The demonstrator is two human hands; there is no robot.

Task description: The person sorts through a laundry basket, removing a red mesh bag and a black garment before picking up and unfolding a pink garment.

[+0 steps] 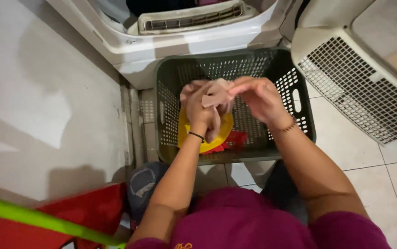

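My left hand (198, 107) and my right hand (259, 97) are both raised over a dark green laundry basket (300, 99). Between them they grip a small pale pink piece of cloth (217, 94), part of which hangs down below my left hand. In the bottom of the basket lie a yellow garment (226, 130) and a red garment (235, 139). A thin black band circles my left wrist and a bead bracelet my right.
A white washing machine (175, 39) with its door open stands behind the basket. A cream slatted basket (360, 87) sits at the right on the tiled floor. A white wall runs along the left. A red object (83, 212) and a green pole (37, 219) lie at bottom left.
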